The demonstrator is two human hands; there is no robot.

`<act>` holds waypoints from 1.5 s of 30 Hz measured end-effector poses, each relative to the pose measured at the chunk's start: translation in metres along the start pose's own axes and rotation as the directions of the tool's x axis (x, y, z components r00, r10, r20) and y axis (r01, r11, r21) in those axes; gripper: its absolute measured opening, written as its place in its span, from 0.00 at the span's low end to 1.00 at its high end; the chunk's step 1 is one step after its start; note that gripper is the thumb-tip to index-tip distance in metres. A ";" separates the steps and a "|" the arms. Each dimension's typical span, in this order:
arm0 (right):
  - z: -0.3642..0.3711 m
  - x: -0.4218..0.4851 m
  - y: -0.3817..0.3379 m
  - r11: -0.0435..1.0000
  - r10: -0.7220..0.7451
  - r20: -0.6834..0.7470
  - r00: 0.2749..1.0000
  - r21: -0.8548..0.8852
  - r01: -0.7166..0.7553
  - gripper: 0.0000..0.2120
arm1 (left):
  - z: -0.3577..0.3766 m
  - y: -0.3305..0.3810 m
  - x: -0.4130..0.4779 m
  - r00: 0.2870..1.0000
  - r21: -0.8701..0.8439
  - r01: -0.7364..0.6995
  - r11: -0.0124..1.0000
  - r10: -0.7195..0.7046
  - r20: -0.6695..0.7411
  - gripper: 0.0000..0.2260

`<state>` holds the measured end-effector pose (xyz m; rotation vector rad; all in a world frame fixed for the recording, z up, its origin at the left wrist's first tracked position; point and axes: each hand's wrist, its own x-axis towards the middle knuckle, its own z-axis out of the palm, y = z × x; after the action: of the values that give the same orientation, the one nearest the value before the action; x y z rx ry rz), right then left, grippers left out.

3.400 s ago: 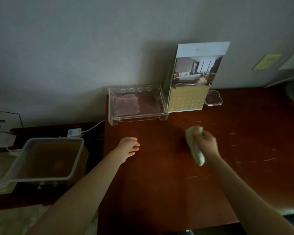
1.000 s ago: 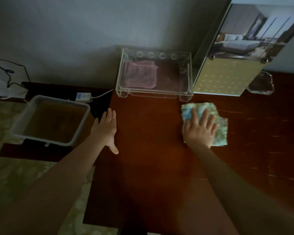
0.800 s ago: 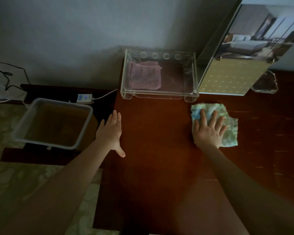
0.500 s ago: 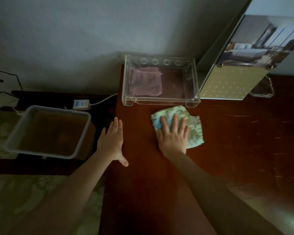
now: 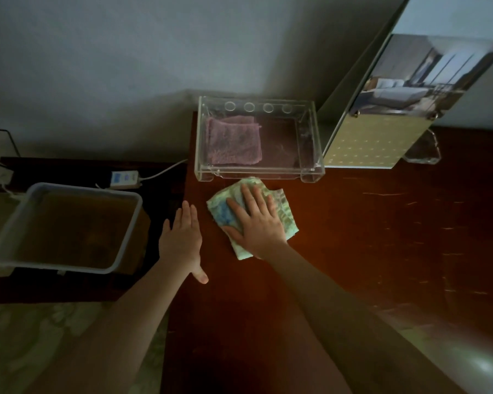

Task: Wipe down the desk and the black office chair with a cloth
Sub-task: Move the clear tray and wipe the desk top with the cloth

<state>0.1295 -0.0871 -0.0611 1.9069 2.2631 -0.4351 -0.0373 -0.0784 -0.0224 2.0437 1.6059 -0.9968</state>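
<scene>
A pale green and blue cloth (image 5: 283,213) lies spread flat on the dark red-brown desk (image 5: 382,251), near its left rear corner. My right hand (image 5: 255,223) presses palm down on the cloth with fingers spread. My left hand (image 5: 182,237) rests flat on the desk's left edge, fingers apart, holding nothing. The black office chair is not in view.
A clear acrylic tray (image 5: 310,174) holding a folded pink towel (image 5: 234,143) stands just behind the cloth. A tall standing brochure board (image 5: 382,137) leans at the back right. Left of the desk, a plastic tub (image 5: 125,240) of brownish water sits on a low dark stand, beside a power strip (image 5: 124,177).
My right hand has slid the cloth leftward along the desk, from under the brochure board to in front of the acrylic tray. My left hand stays flat at the desk's left edge.
</scene>
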 end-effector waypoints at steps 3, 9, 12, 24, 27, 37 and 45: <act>0.005 0.003 0.003 1.000 -0.008 -0.010 1.000 0.005 0.008 0.30 | -0.001 -0.001 0.000 1.000 -0.004 -0.002 1.000 0.002 0.011 0.68; 0.010 -0.012 0.028 0.997 0.072 -0.043 0.997 0.016 -0.071 0.31 | 0.000 -0.003 -0.001 1.000 -0.009 -0.024 1.000 0.024 0.013 0.69; 0.012 -0.027 0.058 0.980 0.195 -0.049 0.979 0.044 -0.193 0.32 | 0.002 -0.004 0.000 1.000 -0.014 -0.028 1.000 0.028 0.006 0.69; 0.014 -0.081 0.142 0.775 0.617 -0.090 0.782 0.246 -0.583 0.29 | 0.009 -0.007 -0.002 0.999 -0.071 -0.030 0.997 0.027 -0.040 0.67; 0.015 -0.080 0.139 0.769 0.617 -0.078 0.783 0.271 -0.579 0.29 | 0.012 -0.005 -0.005 0.999 -0.132 -0.015 0.991 0.011 -0.032 0.66; 0.020 -0.092 0.094 0.871 0.432 0.057 0.900 0.234 -0.433 0.27 | 0.059 0.011 -0.048 0.959 -0.904 0.089 0.418 -0.281 -0.036 0.30; 0.043 -0.120 -0.043 0.954 0.128 0.115 0.985 0.256 -0.154 0.26 | 0.085 0.009 -0.082 0.921 -0.912 0.077 0.404 -0.380 -0.090 0.24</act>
<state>0.1062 -0.2191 -0.0605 2.1010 2.0773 -0.8269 -0.0639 -0.1941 -0.0240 1.2006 1.9752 0.2228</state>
